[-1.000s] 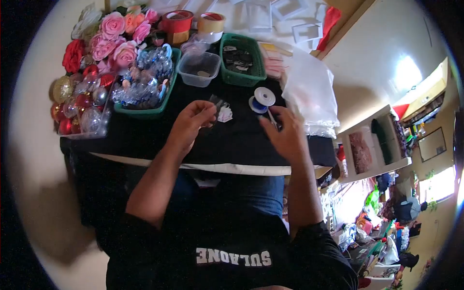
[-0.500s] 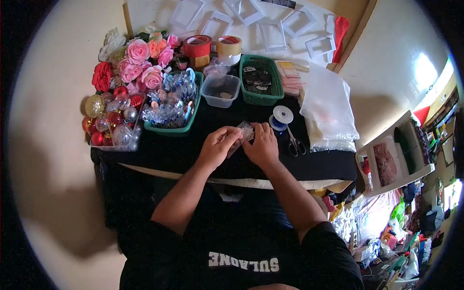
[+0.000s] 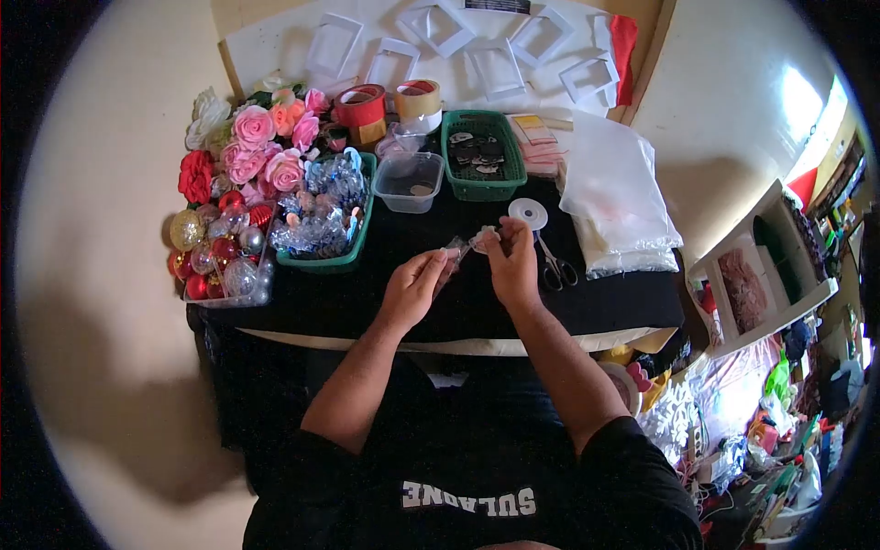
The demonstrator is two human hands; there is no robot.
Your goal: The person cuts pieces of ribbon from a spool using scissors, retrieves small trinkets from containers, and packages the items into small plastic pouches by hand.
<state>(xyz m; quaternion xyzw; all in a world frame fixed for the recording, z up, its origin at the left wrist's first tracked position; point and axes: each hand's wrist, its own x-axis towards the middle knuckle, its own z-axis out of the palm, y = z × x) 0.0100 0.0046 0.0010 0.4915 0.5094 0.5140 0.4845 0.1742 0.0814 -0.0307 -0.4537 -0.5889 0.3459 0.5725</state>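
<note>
My left hand [image 3: 414, 286] is closed on a small clear plastic bag [image 3: 449, 266], above the black cloth. My right hand [image 3: 513, 270] pinches a small pale, flat piece [image 3: 483, 240] at the bag's upper end; its exact kind is too small to make out. Just beyond my right fingers lies a white spool [image 3: 528, 214]. Beside that hand, on its right, are dark-handled scissors [image 3: 557, 273]. A clear plastic tub [image 3: 408, 197] with a small disc in it stands farther back.
A green basket [image 3: 486, 191] holds dark, flat pieces. Another green basket [image 3: 321, 264] is heaped with shiny wrapped items. Baubles [image 3: 220, 247] and artificial roses [image 3: 252, 142] crowd the left. Plastic bags [image 3: 610, 183] lie at right; tape rolls [image 3: 360, 105] and white frames [image 3: 495, 69] are behind.
My hands have moved slightly apart. The pale piece now shows between my right fingertips, at the bag's end. The head view has shifted a little.
</note>
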